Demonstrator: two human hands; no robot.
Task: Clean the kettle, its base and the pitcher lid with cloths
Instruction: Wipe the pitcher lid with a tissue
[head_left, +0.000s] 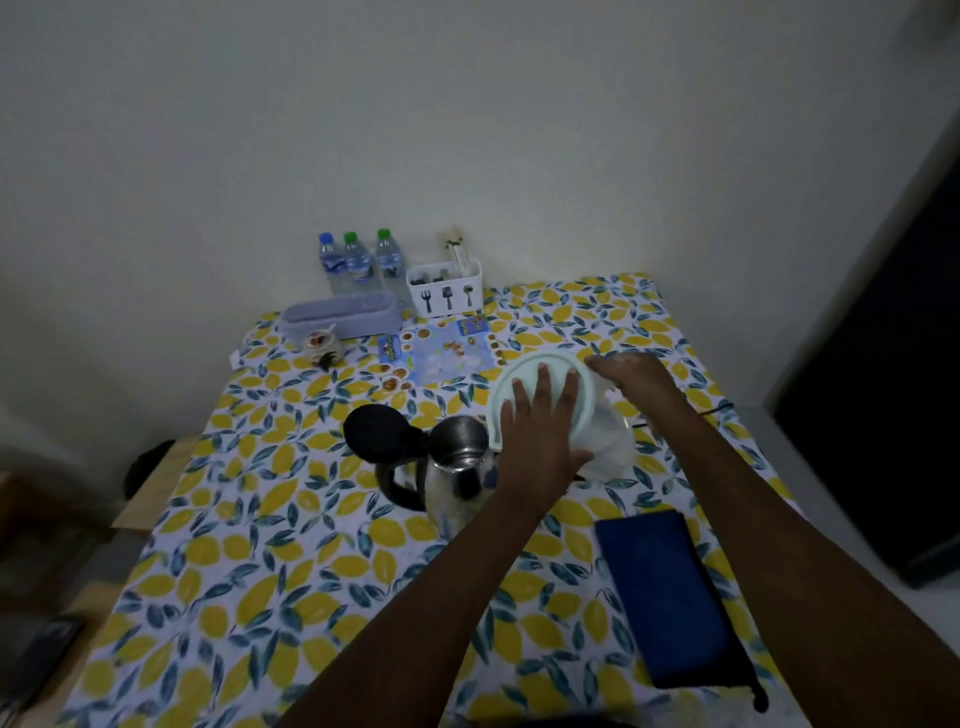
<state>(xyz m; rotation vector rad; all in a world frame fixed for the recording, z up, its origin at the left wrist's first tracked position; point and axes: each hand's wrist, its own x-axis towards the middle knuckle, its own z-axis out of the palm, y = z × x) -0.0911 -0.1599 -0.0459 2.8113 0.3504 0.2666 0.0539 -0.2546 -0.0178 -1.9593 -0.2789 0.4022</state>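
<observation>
A steel kettle (457, 467) with a black handle stands mid-table, its black lid (374, 431) flipped open to the left. Just right of it, a clear pitcher (608, 447) is tilted toward me, and its pale round lid (524, 374) faces up. My left hand (540, 436) lies palm-down across the lid, fingers spread and thumb at the rim. My right hand (639, 379) grips the pitcher's far side. A folded blue cloth (660, 587) lies at the near right on a darker cloth (737, 660). No kettle base is visible.
Three water bottles (358, 260), a white cutlery holder (445, 291), a lilac tray (343, 314), a small jar (323, 345) and a sticker sheet (447, 353) sit at the back by the wall. A black cord (717, 408) runs off the right edge.
</observation>
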